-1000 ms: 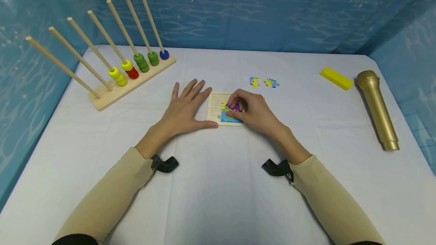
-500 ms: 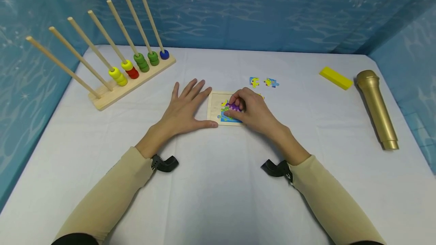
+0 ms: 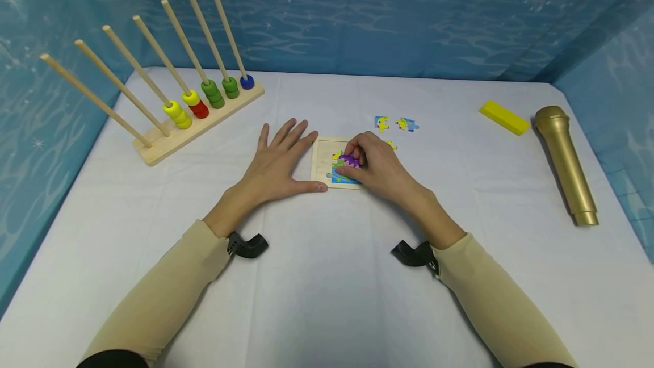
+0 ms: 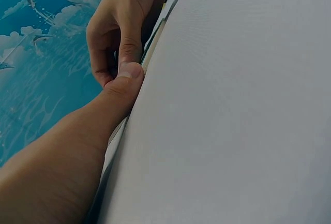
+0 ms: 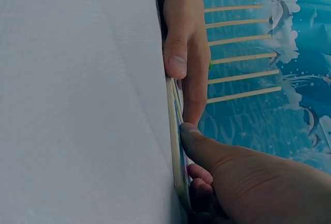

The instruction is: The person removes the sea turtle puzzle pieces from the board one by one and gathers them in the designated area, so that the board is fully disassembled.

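A small square wooden puzzle tray [image 3: 321, 158] lies on the table, with blue, green, yellow and purple jigsaw pieces inside. My left hand [image 3: 278, 166] is spread flat beside it, forefinger at the upper left corner and thumb at the lower left. Over the tray's right part, my right hand [image 3: 383, 166] has its fingers curled and pinches a purple puzzle piece [image 3: 350, 161] between thumb and fingertips. That hand hides the tray's right side. In the right wrist view a thin edge tilts up from the tray [image 5: 177, 151] near the right thumb [image 5: 191, 133].
Two loose puzzle pieces lie behind the tray, a left one [image 3: 381, 124] and a right one [image 3: 407, 124]. Another yellow piece [image 3: 392, 145] peeks out behind my right hand. A bead abacus [image 3: 199, 121] stands back left; a yellow block [image 3: 504, 117] and gold microphone [image 3: 567, 166] lie right.
My right hand has shifted slightly left and back over the tray, showing more of the purple piece and the yellow piece behind the hand. The left hand stays put.
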### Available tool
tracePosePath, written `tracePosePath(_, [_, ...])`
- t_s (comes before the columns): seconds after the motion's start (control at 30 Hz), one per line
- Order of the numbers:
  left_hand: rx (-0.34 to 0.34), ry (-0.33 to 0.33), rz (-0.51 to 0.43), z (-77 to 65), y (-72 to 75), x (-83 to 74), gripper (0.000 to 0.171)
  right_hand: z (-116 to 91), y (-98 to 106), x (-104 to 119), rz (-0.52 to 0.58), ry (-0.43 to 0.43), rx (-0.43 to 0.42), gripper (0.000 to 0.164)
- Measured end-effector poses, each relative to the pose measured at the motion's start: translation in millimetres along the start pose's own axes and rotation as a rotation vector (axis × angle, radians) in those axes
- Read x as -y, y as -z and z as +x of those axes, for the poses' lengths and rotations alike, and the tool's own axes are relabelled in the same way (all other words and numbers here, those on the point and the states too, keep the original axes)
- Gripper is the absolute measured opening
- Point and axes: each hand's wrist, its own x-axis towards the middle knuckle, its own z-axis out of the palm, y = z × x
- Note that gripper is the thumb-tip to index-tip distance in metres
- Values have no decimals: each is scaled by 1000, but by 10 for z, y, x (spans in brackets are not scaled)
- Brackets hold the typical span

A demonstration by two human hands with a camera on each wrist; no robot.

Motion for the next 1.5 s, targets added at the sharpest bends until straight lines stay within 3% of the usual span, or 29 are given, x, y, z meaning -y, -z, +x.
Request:
tracePosePath(0.53, [1,3,-1,-4,-3,10,116,-2,-24,10,9,19,-13,45])
tracePosePath(0.8, [-11,-8,5,-3,-6,12,115,-27,-54,51,-9,55,-23,37])
tracePosePath(1.0, [-7,-13,-5,9,-2,3,115,-44,-61,68,-70,-1,-44,49])
tracePosePath(1.5, [2,0,1,4,5,15,116,-7,-55,113,-80,-63,12,51])
